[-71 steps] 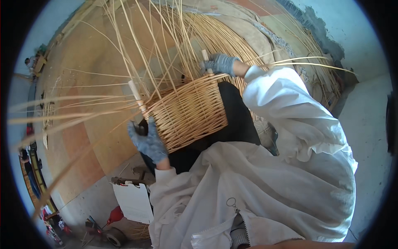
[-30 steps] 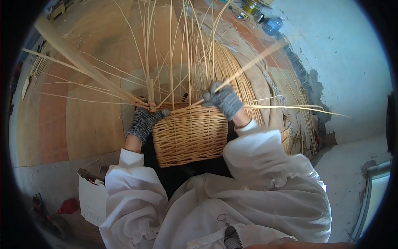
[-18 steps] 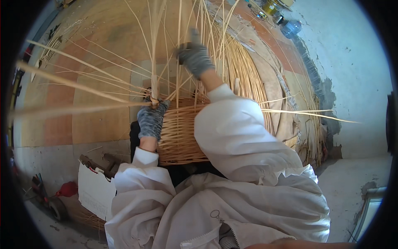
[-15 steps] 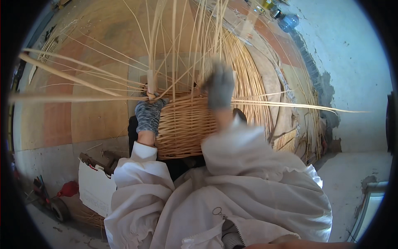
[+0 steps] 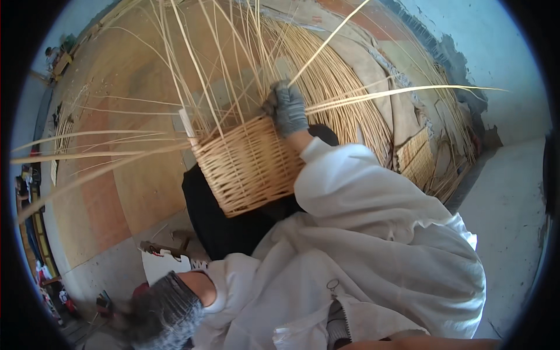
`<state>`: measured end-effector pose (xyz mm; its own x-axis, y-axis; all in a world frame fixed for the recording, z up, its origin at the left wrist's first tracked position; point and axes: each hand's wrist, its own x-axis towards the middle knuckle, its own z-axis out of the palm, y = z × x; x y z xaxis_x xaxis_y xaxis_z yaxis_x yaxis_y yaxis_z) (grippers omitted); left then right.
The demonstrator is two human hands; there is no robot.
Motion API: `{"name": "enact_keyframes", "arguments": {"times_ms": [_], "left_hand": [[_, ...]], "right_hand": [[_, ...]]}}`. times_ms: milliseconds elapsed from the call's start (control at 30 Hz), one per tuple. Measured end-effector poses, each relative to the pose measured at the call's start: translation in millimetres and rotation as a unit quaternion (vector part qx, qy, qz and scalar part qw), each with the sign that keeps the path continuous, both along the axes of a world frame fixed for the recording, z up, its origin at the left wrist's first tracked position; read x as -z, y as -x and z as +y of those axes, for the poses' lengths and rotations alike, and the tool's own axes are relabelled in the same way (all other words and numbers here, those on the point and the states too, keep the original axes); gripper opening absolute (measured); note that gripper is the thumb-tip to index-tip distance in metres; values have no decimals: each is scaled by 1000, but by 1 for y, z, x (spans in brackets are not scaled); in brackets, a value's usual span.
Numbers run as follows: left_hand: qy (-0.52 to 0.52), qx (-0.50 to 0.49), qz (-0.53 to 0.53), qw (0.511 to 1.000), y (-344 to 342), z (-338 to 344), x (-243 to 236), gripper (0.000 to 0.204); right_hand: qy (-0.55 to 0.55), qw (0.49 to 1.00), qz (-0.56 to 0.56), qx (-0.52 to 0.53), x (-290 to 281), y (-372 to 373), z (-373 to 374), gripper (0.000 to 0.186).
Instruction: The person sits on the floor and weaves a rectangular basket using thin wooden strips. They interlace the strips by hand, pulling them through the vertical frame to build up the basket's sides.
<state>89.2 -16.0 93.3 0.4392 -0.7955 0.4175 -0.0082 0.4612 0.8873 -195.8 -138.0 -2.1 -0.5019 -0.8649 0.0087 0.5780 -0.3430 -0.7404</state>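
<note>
A half-woven wicker basket (image 5: pixel 248 166) rests tilted on my lap, long pale rods (image 5: pixel 201 70) sticking up and out from its upper edge. My right hand (image 5: pixel 287 108), in a grey knit glove, is closed on its upper right corner, where several rods come together. One thick rod (image 5: pixel 329 42) rises from beside that hand toward the upper right. At the basket's upper left corner stands a flat pale stick (image 5: pixel 186 123). Down at the lower left is my left hand (image 5: pixel 154 315), gloved in grey and away from the basket. Motion blur hides its fingers.
A big spread of loose rods (image 5: pixel 341 87) lies on cloth to the right, beside a small woven mat (image 5: pixel 417 153). Wood-coloured boards (image 5: pixel 125 186) cover the floor at left. A white cardboard piece (image 5: pixel 160 265) is near my left sleeve. The wall (image 5: pixel 513 111) runs along the right.
My left hand has let go of the basket's upper left corner and moved down to the lower left. The basket has tilted counterclockwise. My right hand, blurred before, now grips its upper right corner.
</note>
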Motion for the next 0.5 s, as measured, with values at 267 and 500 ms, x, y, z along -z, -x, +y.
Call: {"name": "enact_keyframes", "arguments": {"times_ms": [267,500], "left_hand": [[-233,203,-601,737,121,-196,72,37],[-270,311,-639,649,120,-227,67,47]], "right_hand": [[-32,997,-69,7,3,-6,0,20],[-201,975,-22,-88,-6,41,27,15]]}}
